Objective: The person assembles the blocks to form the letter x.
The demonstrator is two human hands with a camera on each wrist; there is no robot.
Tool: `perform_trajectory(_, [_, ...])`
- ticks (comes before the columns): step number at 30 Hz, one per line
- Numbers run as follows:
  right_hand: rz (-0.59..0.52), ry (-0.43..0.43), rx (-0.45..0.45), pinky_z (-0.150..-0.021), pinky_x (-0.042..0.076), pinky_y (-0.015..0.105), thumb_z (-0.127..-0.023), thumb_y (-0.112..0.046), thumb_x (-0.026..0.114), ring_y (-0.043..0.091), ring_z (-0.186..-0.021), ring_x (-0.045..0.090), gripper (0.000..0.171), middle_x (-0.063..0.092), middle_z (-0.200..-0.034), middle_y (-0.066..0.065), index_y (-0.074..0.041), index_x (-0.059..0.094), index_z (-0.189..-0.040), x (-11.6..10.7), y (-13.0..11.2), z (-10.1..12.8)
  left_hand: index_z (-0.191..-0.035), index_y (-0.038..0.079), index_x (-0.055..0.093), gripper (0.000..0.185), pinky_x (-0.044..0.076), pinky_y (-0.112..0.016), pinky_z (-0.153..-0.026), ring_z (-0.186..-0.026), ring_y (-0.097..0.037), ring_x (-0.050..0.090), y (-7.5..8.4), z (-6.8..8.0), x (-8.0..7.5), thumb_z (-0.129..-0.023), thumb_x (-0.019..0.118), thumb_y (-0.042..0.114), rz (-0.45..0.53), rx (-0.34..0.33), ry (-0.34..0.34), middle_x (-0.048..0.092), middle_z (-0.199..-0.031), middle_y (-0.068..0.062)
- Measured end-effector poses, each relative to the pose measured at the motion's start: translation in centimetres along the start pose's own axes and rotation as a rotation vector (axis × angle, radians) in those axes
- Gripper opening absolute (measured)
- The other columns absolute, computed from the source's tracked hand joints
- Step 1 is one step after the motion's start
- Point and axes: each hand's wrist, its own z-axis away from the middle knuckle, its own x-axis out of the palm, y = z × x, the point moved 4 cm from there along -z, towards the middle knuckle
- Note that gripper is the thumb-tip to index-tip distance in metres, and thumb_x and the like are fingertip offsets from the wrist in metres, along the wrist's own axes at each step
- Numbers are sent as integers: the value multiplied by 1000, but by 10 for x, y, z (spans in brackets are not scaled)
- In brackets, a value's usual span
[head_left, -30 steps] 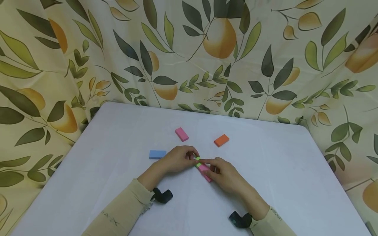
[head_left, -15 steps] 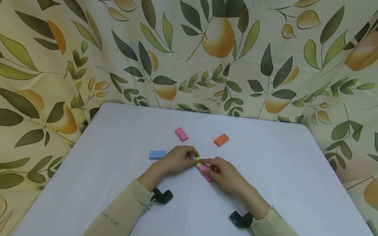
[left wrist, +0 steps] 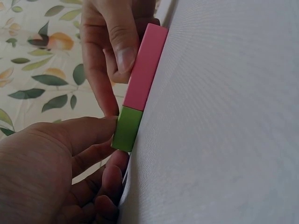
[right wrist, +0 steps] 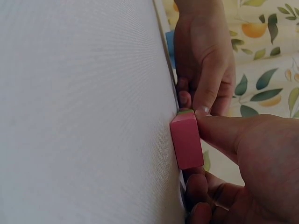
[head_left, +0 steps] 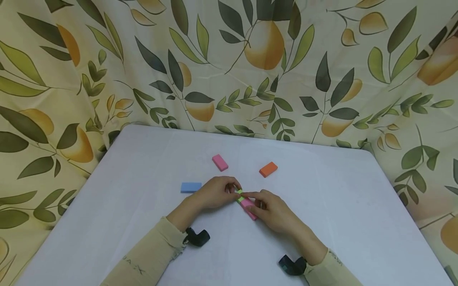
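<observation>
A green block (left wrist: 127, 129) and a pink block (left wrist: 147, 67) lie end to end on the white table, touching, as the left wrist view shows. My left hand (head_left: 216, 193) pinches the green block at its far end. Thumb and fingers of my right hand (head_left: 274, 212) hold the pink block, while its index finger reaches forward to the green one. The two hands nearly meet over the join. From the right wrist, the pink block's near end faces the camera and only a sliver of green shows behind it.
Beside my left wrist lies a blue block (head_left: 191, 187). Farther back are a second pink block (head_left: 220, 163) and an orange block (head_left: 268, 169). A fruit-patterned curtain (head_left: 229, 79) hangs behind the white tabletop (head_left: 154, 159).
</observation>
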Motion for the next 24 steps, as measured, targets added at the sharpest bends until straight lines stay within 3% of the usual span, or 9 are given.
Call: perform_trajectory(24, [4, 1, 12, -65, 42, 24, -97, -21, 73, 9, -75, 52, 41, 55, -84, -8, -32, 69, -136, 0, -1, 1, -112, 27, 72, 17, 48, -28, -73, -81, -10, 58, 0, 1, 1, -96, 74, 31, -5, -8, 10, 63, -87, 9])
